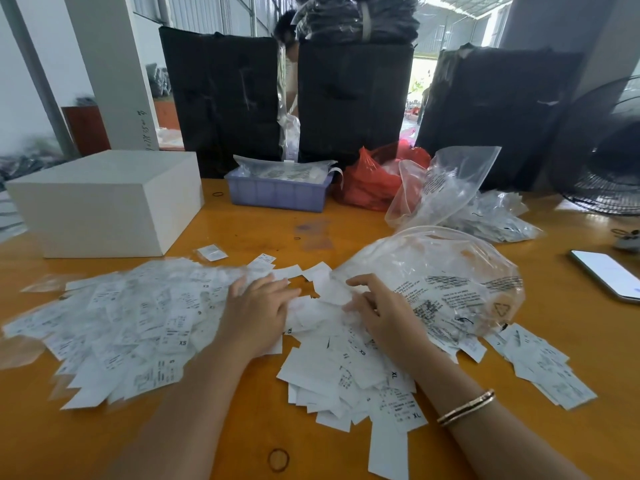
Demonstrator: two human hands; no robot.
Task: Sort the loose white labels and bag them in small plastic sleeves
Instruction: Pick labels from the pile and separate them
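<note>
A: Take the white box (104,199) as the landmark. What lies around it, from left to right?

B: The box stands at the far left of the orange surface (249,233). Just in front of it, a wide heap of labels (131,323) covers the surface. Some of them show "XS" and "S".

A: And the hands?

B: The left hand (258,311) lies flat at the right edge of this heap, in front of the box and to its right. Its grip is spread, and the straight fingers rest on the labels. The right hand (377,313) is further right. Its fingers are curled into the paper of a second pile (349,372); I cannot tell if the grip really pinches a label. This arm has a bracelet (465,407) on the wrist.

A: Where are the sleeves?

B: A big clear bag (450,282) with black print lies right of the right hand, touching the second pile. Behind it another clear bag (443,185) stands up, and beside that a heap of small filled sleeves (495,216). A few more labels (543,368) lie right of the big bag.

A: Something else far from the box?

B: Right of the box, at the far edge, stands a blue tray (277,195), then a red bag (374,181). A phone (607,275) lies at the far right, with a fan (602,150) behind it. A rubber band (278,460) lies near the front edge.
</note>
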